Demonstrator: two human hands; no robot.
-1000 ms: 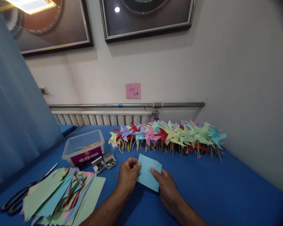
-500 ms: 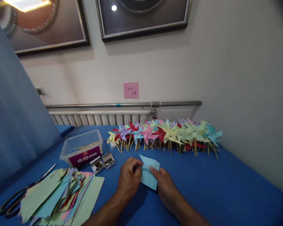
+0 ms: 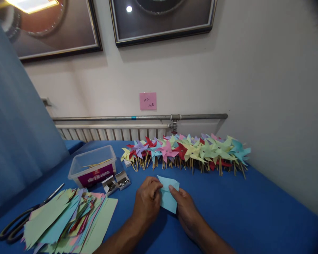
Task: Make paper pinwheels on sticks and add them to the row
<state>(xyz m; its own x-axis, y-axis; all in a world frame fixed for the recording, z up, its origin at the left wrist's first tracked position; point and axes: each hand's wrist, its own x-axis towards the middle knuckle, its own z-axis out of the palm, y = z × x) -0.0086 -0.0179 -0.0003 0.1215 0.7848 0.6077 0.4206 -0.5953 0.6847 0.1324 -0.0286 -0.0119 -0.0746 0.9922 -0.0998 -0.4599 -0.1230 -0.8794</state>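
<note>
— Spanning the lower half of the frame, what is that surface?

— It is a blue-covered table (image 3: 254, 211), pushed against a pale wall (image 3: 267, 88). Two dark-framed pictures (image 3: 161, 21) hang across the top of the frame, and a blue curtain (image 3: 13, 134) fills the left edge.

— And the colourful row at centre right?

— A long bank of paper pinwheels (image 3: 185, 151) on wooden sticks lies along the table's far edge, below a grey pipe (image 3: 137, 118) and a pink note (image 3: 147, 101) stuck to the wall.

— Lower left?

— A loose stack of coloured paper sheets (image 3: 69, 222) spreads there, with black-handled scissors (image 3: 21, 220) just beside it at the far left. Above the stack sits a clear plastic tub (image 3: 93, 165) with a few sticks inside, and next to it two small open boxes of pins (image 3: 116, 183).

— Where is the light blue paper square (image 3: 167, 197)?

— At bottom centre, just above the tabletop, between the two hands, partly folded.

— How do the hands hold it?

— The left hand (image 3: 147, 203) is curled, its fingertips pinching the sheet's left edge. The right hand (image 3: 187, 210) is half closed, thumb pressed on the paper's top and fingers underneath.
</note>
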